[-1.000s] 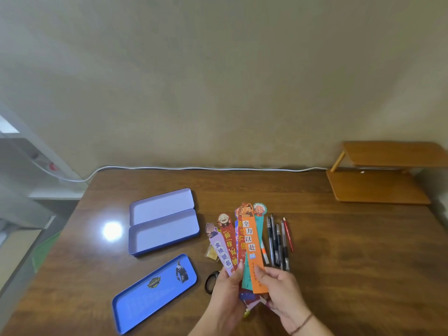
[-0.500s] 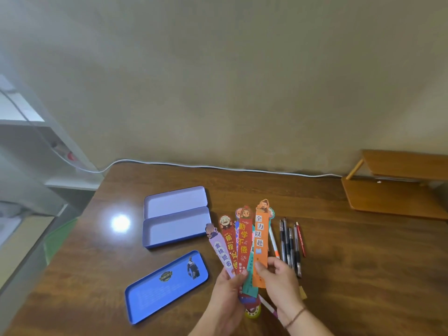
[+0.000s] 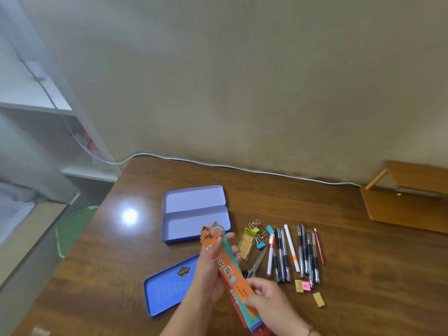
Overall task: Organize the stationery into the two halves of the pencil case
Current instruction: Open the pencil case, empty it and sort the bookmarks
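Observation:
A stack of paper bookmarks point(image 3: 229, 270), orange one on top, is held between both hands above the table. My left hand point(image 3: 208, 267) grips the stack's upper part from the left. My right hand point(image 3: 264, 304) pinches its lower end. Just beyond the bookmarks lies the open lilac pencil case point(image 3: 194, 212), both halves showing nothing inside. A blue lid point(image 3: 169, 287) lies face up under my left wrist. To the right lie several pens point(image 3: 293, 253), scissors point(image 3: 257, 263), binder clips point(image 3: 258, 232) and small sticky notes point(image 3: 303, 286).
A white cable point(image 3: 242, 167) runs along the table's far edge by the wall. A wooden stand point(image 3: 407, 202) sits at the back right. White shelves point(image 3: 48, 132) and a green chair point(image 3: 72, 226) are left of the table.
The fanned bookmarks have been gathered into one stack and tilted left toward the case. The view has swung left, and the clips, scissors and notes beneath have come into sight.

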{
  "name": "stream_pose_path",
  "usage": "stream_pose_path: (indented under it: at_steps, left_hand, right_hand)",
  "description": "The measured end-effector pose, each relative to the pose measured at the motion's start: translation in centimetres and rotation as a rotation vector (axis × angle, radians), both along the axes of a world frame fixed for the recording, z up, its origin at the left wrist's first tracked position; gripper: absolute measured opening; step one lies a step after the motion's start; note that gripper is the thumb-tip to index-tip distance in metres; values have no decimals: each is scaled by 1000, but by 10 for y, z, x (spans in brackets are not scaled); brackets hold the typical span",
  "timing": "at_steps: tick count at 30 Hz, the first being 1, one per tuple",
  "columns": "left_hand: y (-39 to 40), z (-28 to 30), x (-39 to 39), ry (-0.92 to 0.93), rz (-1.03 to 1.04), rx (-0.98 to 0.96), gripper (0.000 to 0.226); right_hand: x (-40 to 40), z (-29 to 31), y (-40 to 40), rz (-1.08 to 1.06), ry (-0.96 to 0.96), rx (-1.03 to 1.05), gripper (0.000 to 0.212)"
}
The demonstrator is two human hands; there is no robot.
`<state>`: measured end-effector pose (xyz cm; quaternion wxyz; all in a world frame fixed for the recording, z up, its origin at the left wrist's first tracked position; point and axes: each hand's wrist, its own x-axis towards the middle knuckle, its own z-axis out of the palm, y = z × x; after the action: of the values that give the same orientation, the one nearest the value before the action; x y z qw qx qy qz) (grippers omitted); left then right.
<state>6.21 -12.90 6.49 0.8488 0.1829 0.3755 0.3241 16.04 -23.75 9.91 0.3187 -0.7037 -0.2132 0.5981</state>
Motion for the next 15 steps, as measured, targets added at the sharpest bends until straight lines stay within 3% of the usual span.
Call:
stream_pose_path:
  at_steps: [3, 6, 9, 11, 15]
  left_hand:
    - [17, 7, -5, -9, 185, 67, 36]
    - [22, 10, -5, -46, 273, 8, 16]
    - [25, 11, -8, -159, 341, -75, 29]
    - [32, 10, -14, -195, 397, -83, 37]
    - [53, 6, -31, -150, 489, -75, 27]
  right_hand:
    - [-10, 0, 6, -128, 32, 36, 31]
    - [-24, 2, 15, -399, -99, 88, 16]
    - [-39, 8, 26, -531, -183, 165, 7]
    - [-45, 11, 33, -521, -207, 221, 11]
    - [-58, 10, 35, -245, -344, 391, 6]
